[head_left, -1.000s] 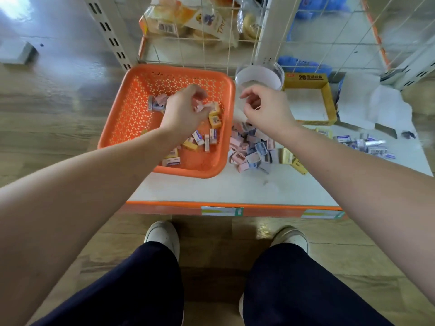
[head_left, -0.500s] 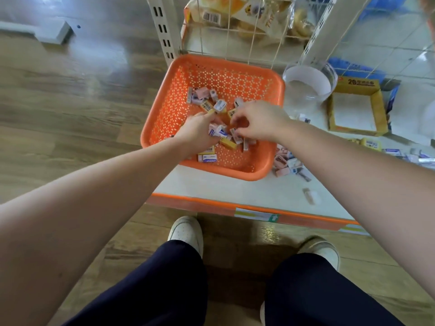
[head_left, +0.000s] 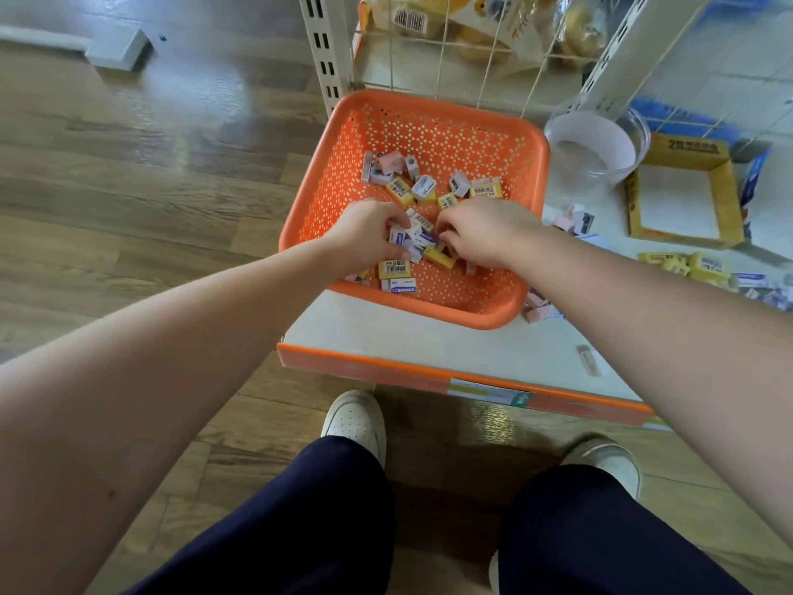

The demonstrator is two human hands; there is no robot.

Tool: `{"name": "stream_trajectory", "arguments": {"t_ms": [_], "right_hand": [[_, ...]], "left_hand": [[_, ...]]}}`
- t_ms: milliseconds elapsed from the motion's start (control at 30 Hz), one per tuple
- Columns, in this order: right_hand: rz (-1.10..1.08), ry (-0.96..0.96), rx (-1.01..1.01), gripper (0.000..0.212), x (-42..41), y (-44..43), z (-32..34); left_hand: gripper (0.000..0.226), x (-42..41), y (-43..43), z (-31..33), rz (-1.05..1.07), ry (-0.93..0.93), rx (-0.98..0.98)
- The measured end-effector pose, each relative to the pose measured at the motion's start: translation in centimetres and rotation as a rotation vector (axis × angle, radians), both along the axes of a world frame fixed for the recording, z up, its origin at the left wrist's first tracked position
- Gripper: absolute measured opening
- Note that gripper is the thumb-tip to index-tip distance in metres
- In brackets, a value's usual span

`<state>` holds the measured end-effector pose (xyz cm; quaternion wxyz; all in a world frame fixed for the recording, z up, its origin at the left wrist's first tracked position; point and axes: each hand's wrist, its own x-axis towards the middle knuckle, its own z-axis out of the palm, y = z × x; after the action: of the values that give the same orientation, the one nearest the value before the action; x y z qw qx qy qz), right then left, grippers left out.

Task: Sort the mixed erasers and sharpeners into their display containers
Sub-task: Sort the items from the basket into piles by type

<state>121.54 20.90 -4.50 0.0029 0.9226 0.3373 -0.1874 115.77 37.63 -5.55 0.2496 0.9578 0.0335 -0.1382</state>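
Wood-plank floor (head_left: 128,173) all round, person standing w/ dark trousers and white shoes (head_left: 356,418) at a low white shelf (head_left: 429,341) w/ an orange front edge. Behind it, a wire rack (head_left: 493,58) w/ packaged snacks.

On the shelf, far left end: orange perforated basket (head_left: 429,131), biggest item there. Just right of it a clear round tub (head_left: 594,143), nothing visible inside. Right again, a yellow cardboard display box (head_left: 682,199), only its white bottom showing.

In the basket: mixed erasers and sharpeners (head_left: 422,186), yellow, pink, white, scattered mid to near side. More loose ones on the shelf right of the basket, a pink bunch (head_left: 573,219) near the tub, yellow ones (head_left: 686,264) in front of the display box, one stray pink piece (head_left: 588,358) near the shelf edge.

Both hands are down in the basket, close together, nearly touching. Left hand (head_left: 369,234) has fingers curled round a small clutch of white-wrapped erasers (head_left: 412,238). Right hand (head_left: 480,234) is knuckles-up, fingertips tucked under among the pieces by a yellow eraser (head_left: 440,257); can't tell if it's actually got hold of anything.
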Motion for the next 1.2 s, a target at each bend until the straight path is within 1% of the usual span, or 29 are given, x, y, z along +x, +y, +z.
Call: {"name": "stream_trajectory", "arguments": {"t_ms": [100, 167, 233, 367, 533, 633, 733, 800, 900, 1067, 1133, 1200], "right_hand": [[-0.065, 0.068, 0.082, 0.026, 0.1, 0.4, -0.3], [-0.132, 0.142, 0.187, 0.028, 0.0, 0.8, -0.6], [-0.155, 0.181, 0.226, 0.032, -0.2, 1.1, -1.0], [-0.138, 0.161, 0.222, 0.038, -0.4, 1.2, -1.5], [-0.166, 0.120, 0.223, 0.032, 0.1, 1.4, -2.0], [-0.161, 0.107, 0.185, 0.039, 0.1, 1.5, -2.4], [-0.191, 0.119, 0.222, 0.044, 0.0, 1.5, -2.3], [-0.226, 0.127, 0.254, 0.044, 0.1, 1.4, -2.2], [-0.213, 0.126, 0.206, 0.039, 0.1, 1.5, -2.2], [-0.184, 0.069, 0.121, 0.031, 0.0, 1.7, -2.5], [-0.217, 0.049, 0.119, 0.025, 0.1, 1.7, -2.7], [-0.257, 0.031, 0.145, 0.024, 0.2, 1.6, -2.5]], "left_hand": [[0.034, -0.1, 0.9, 0.1, 0.012, 0.055, -0.030], [0.025, -0.1, 1.2, 0.1, 0.028, 0.048, -0.047], [0.021, -0.1, 1.2, 0.2, 0.047, 0.019, -0.058], [0.019, -0.1, 1.1, 0.3, 0.118, -0.020, -0.083], [0.021, 0.2, 1.4, 0.3, 0.308, -0.064, -0.195], [0.017, 0.3, 1.3, 0.4, 0.348, -0.032, -0.268], [0.018, 0.2, 1.3, 0.5, 0.375, -0.030, -0.298], [0.020, 0.2, 1.3, 0.7, 0.413, -0.058, -0.310], [0.024, 0.2, 1.3, 0.9, 0.465, -0.078, -0.334], [0.025, 0.2, 1.3, 0.8, 0.456, -0.058, -0.371], [0.026, 0.3, 1.3, 0.6, 0.443, -0.052, -0.377], [0.029, 0.3, 1.3, 0.6, 0.427, -0.053, -0.370]]}}
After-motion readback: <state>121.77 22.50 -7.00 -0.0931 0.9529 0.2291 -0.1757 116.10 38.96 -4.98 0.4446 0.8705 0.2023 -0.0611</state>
